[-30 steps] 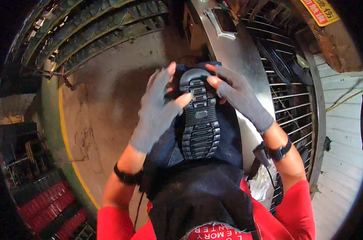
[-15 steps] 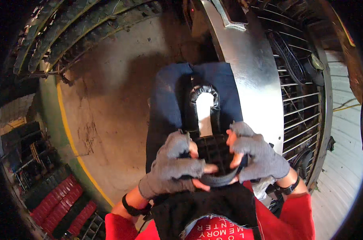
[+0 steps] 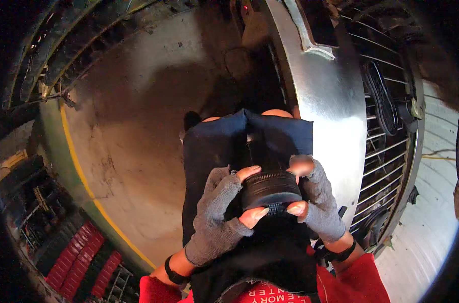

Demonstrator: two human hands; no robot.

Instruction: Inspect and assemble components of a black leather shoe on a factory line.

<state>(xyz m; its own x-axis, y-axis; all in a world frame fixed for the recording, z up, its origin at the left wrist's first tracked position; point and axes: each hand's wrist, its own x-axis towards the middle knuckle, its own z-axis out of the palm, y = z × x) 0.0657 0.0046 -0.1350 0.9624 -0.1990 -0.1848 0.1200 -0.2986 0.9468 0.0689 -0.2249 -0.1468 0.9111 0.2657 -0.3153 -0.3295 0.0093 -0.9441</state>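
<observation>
A black shoe (image 3: pixel 271 191) is held end-on above my lap, its ribbed rubber sole edge and rounded end toward me. My left hand (image 3: pixel 220 206), in a grey fingerless glove, is closed on the shoe's left side, a thumb at its lower edge and a finger on top. Gripping the right side is my right hand (image 3: pixel 316 198), gloved the same way, with its thumb at the lower edge. The rest of the shoe is hidden behind this end. Dark blue cloth (image 3: pixel 209 144) covers my lap below it.
A shiny metal ledge (image 3: pixel 335 116) runs along my right. Beyond it, a rack of metal bars (image 3: pixel 386 161) carries a black shoe sole (image 3: pixel 381 98). Dark racks (image 3: pixel 62 55) stand at far left, red slatted pieces (image 3: pixel 75 257) at lower left. A yellow line (image 3: pixel 83 177) crosses the floor.
Both hands have tilted the shoe, so its pale inner board and gridded sole surface no longer show and its rounded end faces me. My view has shifted slightly.
</observation>
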